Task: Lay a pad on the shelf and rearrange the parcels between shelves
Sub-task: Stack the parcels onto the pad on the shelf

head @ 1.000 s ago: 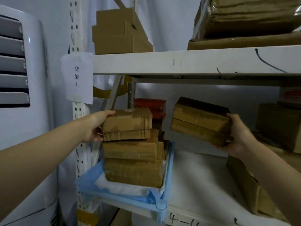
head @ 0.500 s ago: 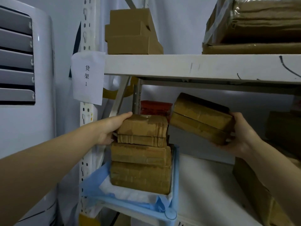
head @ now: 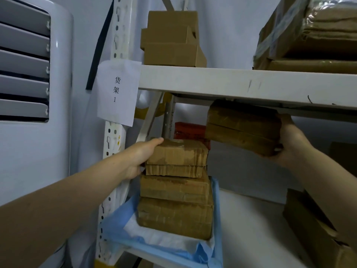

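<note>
A scuffed brown parcel is gripped at its end by the curled right hand just under the upper shelf, whose edge could be struck and the one-handed hold lost. The top parcel of the stack on the blue pad is clasped by the left hand; a careless pull could topple the stack.

A blue-edged pad covers the lower shelf's left end; cardboard boxes sit stacked at the upper shelf's left end.
</note>
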Action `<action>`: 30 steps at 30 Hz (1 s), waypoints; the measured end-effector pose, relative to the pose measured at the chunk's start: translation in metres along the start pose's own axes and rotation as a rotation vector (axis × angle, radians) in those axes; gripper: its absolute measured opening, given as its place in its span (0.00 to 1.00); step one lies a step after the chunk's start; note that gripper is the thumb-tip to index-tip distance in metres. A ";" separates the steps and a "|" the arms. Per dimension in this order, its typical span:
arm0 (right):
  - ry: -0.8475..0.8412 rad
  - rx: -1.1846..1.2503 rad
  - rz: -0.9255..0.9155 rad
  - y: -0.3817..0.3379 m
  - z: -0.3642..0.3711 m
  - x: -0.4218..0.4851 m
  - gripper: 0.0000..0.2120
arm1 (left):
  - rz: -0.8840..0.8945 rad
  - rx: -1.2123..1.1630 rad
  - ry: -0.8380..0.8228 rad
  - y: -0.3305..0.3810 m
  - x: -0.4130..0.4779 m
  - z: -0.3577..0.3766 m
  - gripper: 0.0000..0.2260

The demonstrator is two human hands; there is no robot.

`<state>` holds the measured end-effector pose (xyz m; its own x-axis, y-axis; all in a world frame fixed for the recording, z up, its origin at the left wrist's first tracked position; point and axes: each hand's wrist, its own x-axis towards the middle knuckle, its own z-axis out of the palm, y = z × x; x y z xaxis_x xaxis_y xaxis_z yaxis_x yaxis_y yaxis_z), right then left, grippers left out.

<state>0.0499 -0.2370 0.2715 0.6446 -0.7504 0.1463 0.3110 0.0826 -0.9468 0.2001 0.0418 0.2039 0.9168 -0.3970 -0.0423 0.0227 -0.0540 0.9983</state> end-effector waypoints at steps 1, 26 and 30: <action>-0.011 0.005 0.002 -0.001 0.000 -0.002 0.20 | 0.006 0.003 0.003 0.001 0.001 0.000 0.20; -0.237 -0.278 0.051 0.002 0.093 -0.039 0.24 | 0.064 -0.352 0.090 -0.004 0.014 0.020 0.34; -0.230 -0.453 0.025 0.013 0.087 -0.039 0.38 | 0.108 -0.371 0.067 -0.008 0.016 0.021 0.40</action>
<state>0.0895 -0.1500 0.2782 0.8006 -0.5841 0.1333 -0.0078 -0.2326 -0.9725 0.2059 0.0164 0.1945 0.9456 -0.3206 0.0543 0.0558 0.3246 0.9442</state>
